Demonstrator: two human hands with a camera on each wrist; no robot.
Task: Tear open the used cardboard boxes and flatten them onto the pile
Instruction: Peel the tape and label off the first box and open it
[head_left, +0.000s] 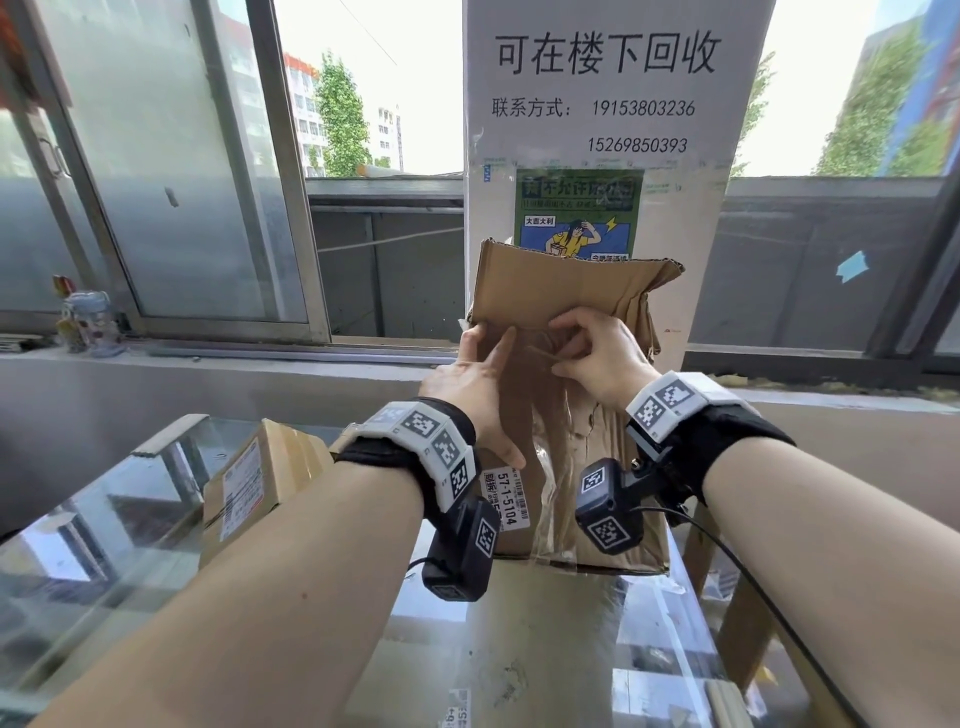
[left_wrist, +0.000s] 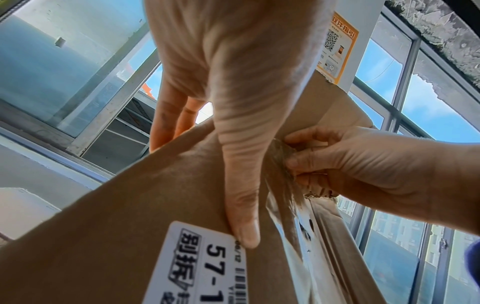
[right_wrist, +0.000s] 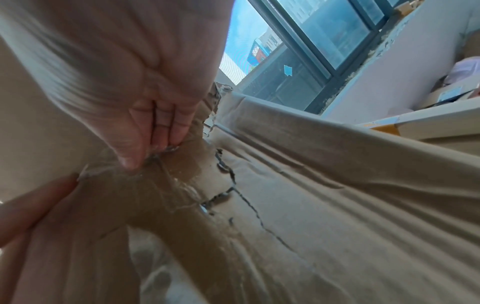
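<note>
A worn brown cardboard box (head_left: 561, 291) stands upright on the glass table, a white label (head_left: 511, 501) low on its front. My left hand (head_left: 483, 384) grips its left edge, thumb (left_wrist: 241, 185) lying down the front face, fingers behind. My right hand (head_left: 558, 348) pinches a strip of clear tape (head_left: 543, 356) at the middle of the front. The left wrist view shows that tape (left_wrist: 283, 164) crumpled between the right hand's (left_wrist: 363, 164) fingertips. In the right wrist view the tape (right_wrist: 155, 174) lifts off the cracked, creased box (right_wrist: 337, 185).
A smaller taped box (head_left: 254, 483) lies to the left on the glass table (head_left: 104, 545). Flat cardboard (head_left: 519, 649) lies under the upright box. Behind stand a white pillar (head_left: 608, 171) with notices and open windows. A wooden stool (head_left: 737, 623) is at the right.
</note>
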